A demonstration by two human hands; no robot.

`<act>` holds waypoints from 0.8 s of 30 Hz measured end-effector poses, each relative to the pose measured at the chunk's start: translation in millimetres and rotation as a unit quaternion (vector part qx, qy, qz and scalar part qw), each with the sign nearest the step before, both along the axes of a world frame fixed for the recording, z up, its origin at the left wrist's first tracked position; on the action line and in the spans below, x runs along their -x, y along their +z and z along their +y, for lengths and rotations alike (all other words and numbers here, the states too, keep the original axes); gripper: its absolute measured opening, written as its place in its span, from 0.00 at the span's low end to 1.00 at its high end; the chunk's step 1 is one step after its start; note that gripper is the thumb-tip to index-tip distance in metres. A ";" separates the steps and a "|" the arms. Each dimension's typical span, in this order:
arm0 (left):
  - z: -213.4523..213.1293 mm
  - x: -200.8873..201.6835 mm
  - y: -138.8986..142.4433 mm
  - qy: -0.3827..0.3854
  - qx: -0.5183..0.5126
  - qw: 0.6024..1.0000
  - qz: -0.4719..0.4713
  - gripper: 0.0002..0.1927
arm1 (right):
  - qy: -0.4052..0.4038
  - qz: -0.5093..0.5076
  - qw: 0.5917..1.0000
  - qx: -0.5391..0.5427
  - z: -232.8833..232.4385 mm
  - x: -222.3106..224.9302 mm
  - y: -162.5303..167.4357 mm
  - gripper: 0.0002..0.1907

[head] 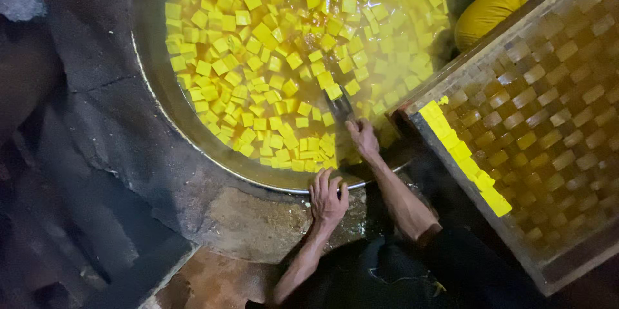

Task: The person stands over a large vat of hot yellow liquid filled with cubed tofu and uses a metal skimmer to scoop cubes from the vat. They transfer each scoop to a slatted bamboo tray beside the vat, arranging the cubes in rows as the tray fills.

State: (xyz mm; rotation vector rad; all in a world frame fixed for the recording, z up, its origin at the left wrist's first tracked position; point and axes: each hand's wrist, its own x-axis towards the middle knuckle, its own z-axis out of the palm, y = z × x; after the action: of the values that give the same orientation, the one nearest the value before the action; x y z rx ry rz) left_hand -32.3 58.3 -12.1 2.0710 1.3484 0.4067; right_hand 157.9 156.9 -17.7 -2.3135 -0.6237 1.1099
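Two bare arms, uncovered from wrist to past the elbow. Left hand [327, 198] bare, no glove, no ring or watch to be seen. Right hand [363, 138] likewise bare and ungloved. On the right upper arm, a short dark sleeve [431, 235] ending in a narrow reddish-brown hem. Below, dark clothing [393, 270] over the body, blackish with faint lighter creases. No sleeve visible on the left arm. Details of fabric lost in dim light.

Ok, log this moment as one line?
left hand: braced on pan rim | right hand: holding scoop among yellow cubes | tray: beside pan
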 end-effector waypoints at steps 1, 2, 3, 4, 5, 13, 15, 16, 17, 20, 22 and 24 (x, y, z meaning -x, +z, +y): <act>-0.2 0.2 0.0 0.001 0.003 1.000 0.004 0.13 | 0.007 -0.011 0.999 0.053 -5.4 -0.4 1.7 0.33; -0.5 0.5 0.1 0.002 0.008 1.000 0.007 0.13 | 0.022 -0.011 0.999 0.044 -11.3 -1.3 3.1 0.35; -0.8 0.8 0.5 0.003 0.012 1.000 0.009 0.13 | 0.038 -0.013 0.999 0.034 -17.1 -3.1 4.4 0.36; -1.0 1.2 1.0 0.001 0.006 1.000 0.004 0.13 | 0.054 -0.016 0.998 0.022 -21.6 -5.3 4.8 0.38; -1.0 1.5 1.7 0.001 0.001 1.000 -0.001 0.13 | 0.054 -0.016 0.997 0.051 -25.3 -7.5 4.6 0.38; 2.4 -0.8 10.9 0.005 -0.017 1.000 0.007 0.13 | 0.103 -0.039 0.987 0.120 -42.2 -22.5 7.9 0.42; 3.4 -2.2 13.0 0.015 0.000 1.000 0.006 0.13 | 0.073 0.014 0.995 0.061 -27.1 -19.0 8.4 0.40; 4.0 -3.1 13.8 0.014 -0.001 1.000 0.007 0.13 | 0.057 0.042 0.997 0.031 -16.0 -16.0 8.3 0.39; 4.8 -4.2 14.3 0.014 -0.005 1.000 0.006 0.13 | 0.054 0.037 0.997 -0.034 -1.8 -13.5 8.5 0.36; 7.5 -7.6 15.7 0.017 -0.018 1.000 0.018 0.13 | 0.038 0.012 0.984 -0.174 41.1 -2.1 17.4 0.27; 7.0 -9.1 17.5 0.019 -0.019 0.999 0.024 0.13 | 0.026 -0.020 0.983 -0.179 48.0 1.5 28.0 0.22; 5.1 -10.8 19.8 0.016 -0.026 0.999 0.020 0.12 | -0.005 0.053 0.982 -0.181 47.6 4.9 42.3 0.18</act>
State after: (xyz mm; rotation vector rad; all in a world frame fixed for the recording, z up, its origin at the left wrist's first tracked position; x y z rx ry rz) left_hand -21.5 63.3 7.7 2.1132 1.4092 0.4215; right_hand 153.0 204.5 24.5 -1.9335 -0.7082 1.0118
